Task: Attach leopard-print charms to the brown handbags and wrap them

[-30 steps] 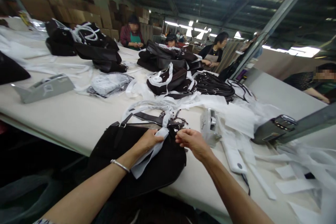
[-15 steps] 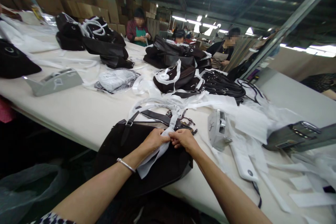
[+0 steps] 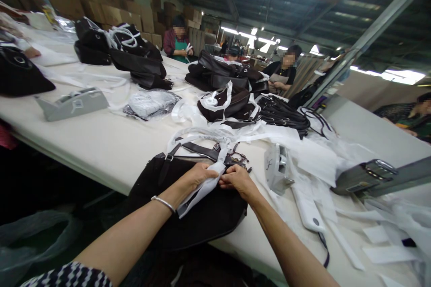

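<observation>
A black handbag (image 3: 202,215) lies at the table's near edge, its handle wrapped in white paper. A loose strip of white wrapping paper (image 3: 202,193) hangs from the handle's base over the bag's front. My left hand (image 3: 197,177) is closed on this strip, thumb on top. Close beside it, my right hand (image 3: 237,180) has its fingers pinched together at the strip's right edge; what is between the fingertips is hidden. Just behind the hands lie a dark strap and a chain (image 3: 240,158).
Right of the bag stand a grey tape dispenser (image 3: 276,170) and a white handheld device (image 3: 308,208) with a cord. Another tape dispenser (image 3: 76,104) is at left. Black bags (image 3: 222,71) and paper scraps (image 3: 316,157) cover the table's back and right. Several people work beyond.
The paper strip has folded narrower against the bag, and its lower end has risen a little. Both hands stay at the handle's base. The camera view has shifted slightly.
</observation>
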`<action>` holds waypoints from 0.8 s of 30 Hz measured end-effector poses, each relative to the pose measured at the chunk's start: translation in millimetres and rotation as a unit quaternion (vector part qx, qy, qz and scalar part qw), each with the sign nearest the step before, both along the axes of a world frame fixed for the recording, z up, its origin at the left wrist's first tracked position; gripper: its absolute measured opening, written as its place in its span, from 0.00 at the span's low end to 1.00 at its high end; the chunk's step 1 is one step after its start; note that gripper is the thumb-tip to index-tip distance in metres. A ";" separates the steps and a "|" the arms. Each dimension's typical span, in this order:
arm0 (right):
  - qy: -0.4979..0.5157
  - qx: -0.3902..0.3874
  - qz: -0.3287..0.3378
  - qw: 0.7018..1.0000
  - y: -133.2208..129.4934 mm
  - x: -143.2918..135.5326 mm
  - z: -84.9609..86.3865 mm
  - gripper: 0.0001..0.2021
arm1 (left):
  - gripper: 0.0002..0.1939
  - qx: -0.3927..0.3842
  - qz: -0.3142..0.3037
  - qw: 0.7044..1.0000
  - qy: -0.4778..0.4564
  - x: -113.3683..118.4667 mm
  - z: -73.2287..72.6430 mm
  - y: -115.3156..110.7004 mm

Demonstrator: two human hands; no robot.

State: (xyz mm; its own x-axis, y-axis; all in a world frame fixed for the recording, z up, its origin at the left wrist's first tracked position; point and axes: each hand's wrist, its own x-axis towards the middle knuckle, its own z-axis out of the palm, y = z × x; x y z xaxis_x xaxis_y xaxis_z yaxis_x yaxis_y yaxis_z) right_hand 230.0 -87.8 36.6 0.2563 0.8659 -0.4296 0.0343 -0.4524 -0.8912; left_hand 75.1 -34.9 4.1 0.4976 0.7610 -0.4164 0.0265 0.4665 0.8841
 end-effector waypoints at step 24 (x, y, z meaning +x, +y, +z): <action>0.106 -0.071 -0.017 0.992 13.9 -22.8 -5.0 0.12 | 0.20 0.077 -0.012 0.997 -0.008 0.5 2.3 -6.1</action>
State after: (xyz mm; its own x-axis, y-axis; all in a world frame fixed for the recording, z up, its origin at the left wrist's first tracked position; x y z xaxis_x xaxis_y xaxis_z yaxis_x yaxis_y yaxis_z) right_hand 207.2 -73.9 31.6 0.1752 0.7853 -0.5939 -0.1637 -0.5715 -0.8041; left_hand 75.6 -41.0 6.3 0.5218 0.8032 -0.2874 0.0217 0.3244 0.9457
